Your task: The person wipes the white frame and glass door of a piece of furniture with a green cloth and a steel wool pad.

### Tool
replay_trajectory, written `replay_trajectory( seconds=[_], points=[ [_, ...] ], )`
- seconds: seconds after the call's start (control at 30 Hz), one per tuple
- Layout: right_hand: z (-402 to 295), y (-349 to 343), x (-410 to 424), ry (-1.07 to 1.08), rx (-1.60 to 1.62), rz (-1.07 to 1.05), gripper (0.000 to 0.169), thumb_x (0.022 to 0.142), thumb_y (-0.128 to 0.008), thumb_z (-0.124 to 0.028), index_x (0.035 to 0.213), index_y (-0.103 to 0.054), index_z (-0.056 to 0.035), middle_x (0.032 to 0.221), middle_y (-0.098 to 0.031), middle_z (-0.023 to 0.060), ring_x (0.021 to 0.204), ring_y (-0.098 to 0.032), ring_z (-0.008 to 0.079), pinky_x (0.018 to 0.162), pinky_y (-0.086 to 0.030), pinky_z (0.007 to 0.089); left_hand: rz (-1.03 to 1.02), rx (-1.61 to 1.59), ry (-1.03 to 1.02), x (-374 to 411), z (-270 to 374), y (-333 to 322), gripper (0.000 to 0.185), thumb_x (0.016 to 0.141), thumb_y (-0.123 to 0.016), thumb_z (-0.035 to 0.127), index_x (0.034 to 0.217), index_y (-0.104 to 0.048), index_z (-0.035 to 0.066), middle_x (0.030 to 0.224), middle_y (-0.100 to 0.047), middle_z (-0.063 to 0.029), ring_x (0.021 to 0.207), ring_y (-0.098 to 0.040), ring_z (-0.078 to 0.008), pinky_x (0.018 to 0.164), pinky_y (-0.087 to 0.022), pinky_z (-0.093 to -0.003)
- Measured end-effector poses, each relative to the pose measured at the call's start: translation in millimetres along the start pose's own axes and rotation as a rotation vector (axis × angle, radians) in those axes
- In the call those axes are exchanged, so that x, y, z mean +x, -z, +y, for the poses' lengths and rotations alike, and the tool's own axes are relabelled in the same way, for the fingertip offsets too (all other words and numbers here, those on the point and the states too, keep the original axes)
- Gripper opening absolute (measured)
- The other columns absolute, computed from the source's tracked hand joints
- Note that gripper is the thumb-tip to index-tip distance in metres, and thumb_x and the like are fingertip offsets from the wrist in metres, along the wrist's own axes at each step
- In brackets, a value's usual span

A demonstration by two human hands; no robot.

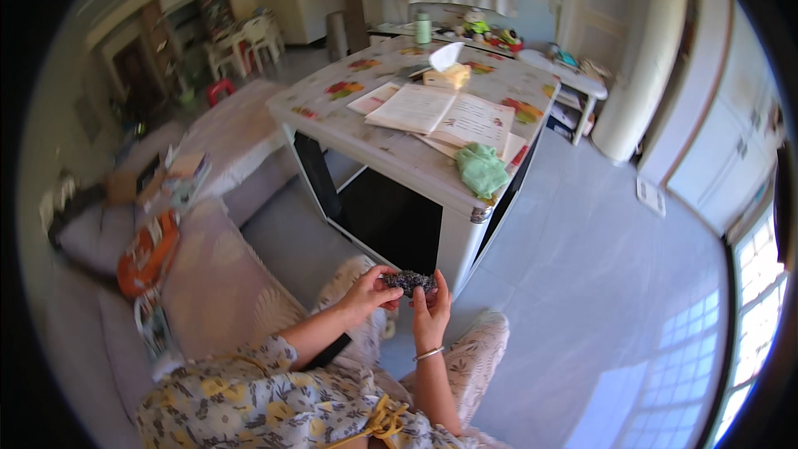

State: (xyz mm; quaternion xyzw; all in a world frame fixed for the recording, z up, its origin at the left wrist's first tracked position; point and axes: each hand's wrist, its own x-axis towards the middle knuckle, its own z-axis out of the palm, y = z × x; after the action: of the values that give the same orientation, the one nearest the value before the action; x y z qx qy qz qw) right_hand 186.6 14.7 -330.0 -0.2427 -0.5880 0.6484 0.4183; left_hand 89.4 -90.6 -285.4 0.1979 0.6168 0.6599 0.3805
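A small dark grey, rough-textured bundle (409,282) is held between my two hands, above my lap and in front of the table's near leg. My left hand (372,292) pinches its left end between thumb and fingers. At the other end, my right hand (431,304) grips it with the thumb on the near side; a silver bangle is on that wrist. What the bundle is made of cannot be told. Beyond the hands, on the flowered tabletop (374,131), lie a crumpled green cloth (481,169) and an open book (446,113).
A tissue pack (447,76) and a pale green bottle (423,28) stand farther back on the table. To the left is a sofa (212,274) with an orange bag (149,254). A white side bench (564,72) stands beyond the table at the right.
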Motion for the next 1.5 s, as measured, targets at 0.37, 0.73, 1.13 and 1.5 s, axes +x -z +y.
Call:
replay_trajectory(
  seconds=[0.37, 0.73, 1.13, 1.5],
  points=[
    [26.6, -2.7, -31.1, -0.327, 0.029, -0.181, 0.031, 0.096, -0.049, -0.033, 0.103, -0.055, -0.0035, 0.083, -0.059, 0.0021, 0.063, -0.052, 0.0085, 0.055, -0.043, 0.0227, 0.119, 0.131, -0.057, -20.0, -11.6, 8.5, 0.029, 0.083, -0.068, 0.016, 0.105, -0.055, 0.002, 0.068, -0.058, -0.0033, 0.053, -0.054, -0.0080, 0.046, -0.043, -0.0219],
    [16.4, -47.1, -55.3, -0.378, -0.150, -0.303, 0.027, 0.096, -0.048, -0.030, 0.097, -0.048, -0.0032, 0.072, -0.056, 0.0056, 0.054, -0.049, 0.0107, 0.048, -0.042, 0.0245, 0.094, 0.220, -0.098, -14.1, -23.6, 78.7, 0.033, 0.080, -0.068, 0.031, 0.099, -0.060, 0.005, 0.066, -0.061, -0.0039, 0.051, -0.058, -0.0116, 0.049, -0.046, -0.0258],
    [29.6, -71.5, -76.9, -0.556, -0.310, -0.321, 0.028, 0.097, -0.044, -0.028, 0.106, -0.054, -0.0046, 0.071, -0.061, 0.0061, 0.048, -0.048, 0.0083, 0.040, -0.038, 0.0201, -0.099, -0.174, 0.176, 5.3, -127.0, 123.0, 0.040, 0.081, -0.067, 0.042, 0.100, -0.060, 0.008, 0.068, -0.057, -0.0036, 0.050, -0.053, -0.0115, 0.045, -0.044, -0.0247],
    [40.4, -52.1, -75.8, -0.659, -0.261, -0.271, 0.028, 0.096, -0.045, -0.032, 0.099, -0.053, -0.0051, 0.076, -0.062, 0.0074, 0.051, -0.051, 0.0098, 0.043, -0.042, 0.0228, -0.089, -0.089, 0.209, 9.3, -114.6, 113.5, 0.036, 0.080, -0.070, 0.037, 0.096, -0.059, 0.007, 0.066, -0.057, -0.0021, 0.050, -0.051, -0.0097, 0.045, -0.042, -0.0248]
  ],
)
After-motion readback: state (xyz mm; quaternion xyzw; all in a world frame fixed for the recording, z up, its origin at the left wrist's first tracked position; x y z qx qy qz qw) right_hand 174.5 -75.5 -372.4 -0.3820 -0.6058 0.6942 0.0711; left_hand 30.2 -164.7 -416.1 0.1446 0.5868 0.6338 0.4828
